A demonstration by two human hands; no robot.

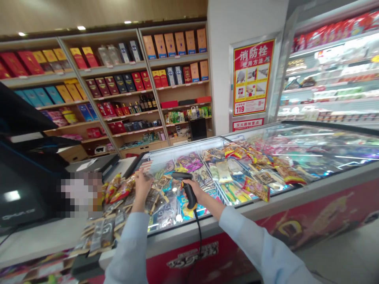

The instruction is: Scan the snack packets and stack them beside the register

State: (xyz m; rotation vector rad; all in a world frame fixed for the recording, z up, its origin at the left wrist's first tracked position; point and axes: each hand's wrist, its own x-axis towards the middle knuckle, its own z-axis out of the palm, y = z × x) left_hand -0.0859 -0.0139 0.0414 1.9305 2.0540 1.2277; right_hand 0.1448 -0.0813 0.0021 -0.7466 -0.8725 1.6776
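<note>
2 loose pale-blue sleeves [130, 248], plain and lightly creased, partway down both forearms [211, 202]

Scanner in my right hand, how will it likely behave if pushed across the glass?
The scanner looks like hard plastic, so it should feel stiff. Its bent pistol shape would probably make it pivot or tip rather than roll. The cable hanging from it may tug as it slides.

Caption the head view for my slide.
Right hand grips a handheld scanner above a glass-topped freezer; left hand near snack packets.
</note>
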